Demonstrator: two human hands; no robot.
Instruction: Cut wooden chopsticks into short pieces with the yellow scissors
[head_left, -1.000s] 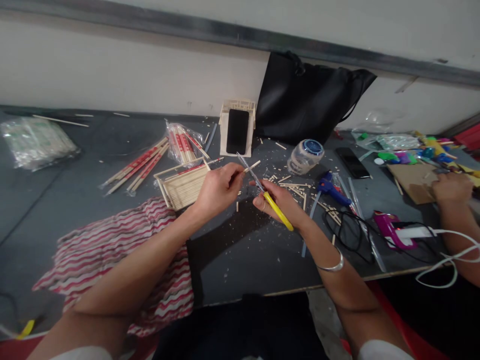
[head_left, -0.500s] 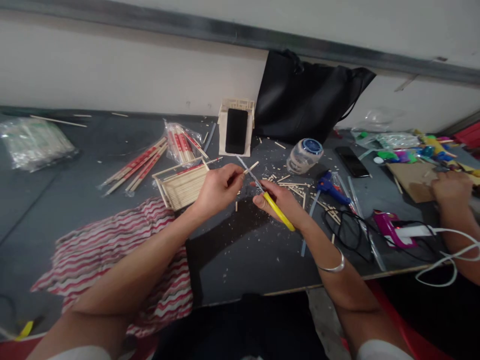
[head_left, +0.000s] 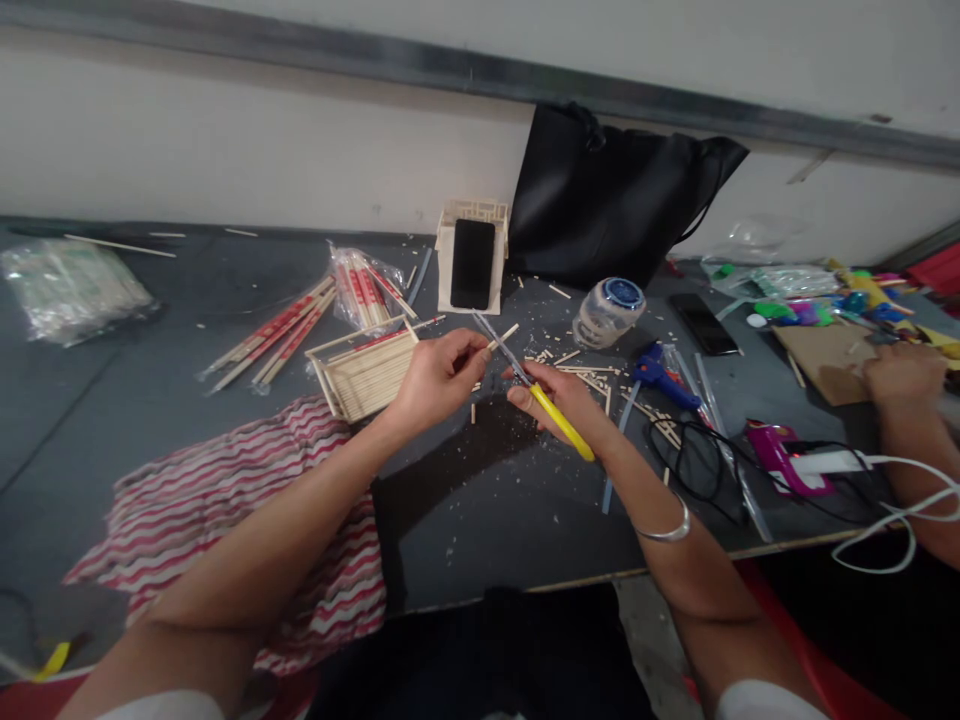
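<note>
Between the closed fingers of my left hand [head_left: 442, 378] is a thin wooden stick [head_left: 511, 333], its free end pointing right. My right hand [head_left: 566, 395] is wrapped round a yellow-handled cutting tool [head_left: 561, 422] with a long narrow grey blade. The blade crosses the stick just beyond my left fingertips; whether it is biting in, I cannot tell. Behind my left hand rests a tray-like frame of wooden sticks [head_left: 367, 375], partly covered by that hand. Short cut stick pieces [head_left: 589, 375] and crumbs lie around my right hand.
A phone [head_left: 472, 262] leans on a stick-built stand at the back, near a plastic jar [head_left: 609, 312] and a black bag [head_left: 615, 200]. A blue glue gun [head_left: 664, 377] and cables lie right. Striped cloth [head_left: 255, 510] and wrapped chopsticks [head_left: 274, 330] are left. Another person's hand [head_left: 904, 378] rests far right.
The yellow-handled tool has shifted very slightly down and right. My left hand and the stick have hardly moved.
</note>
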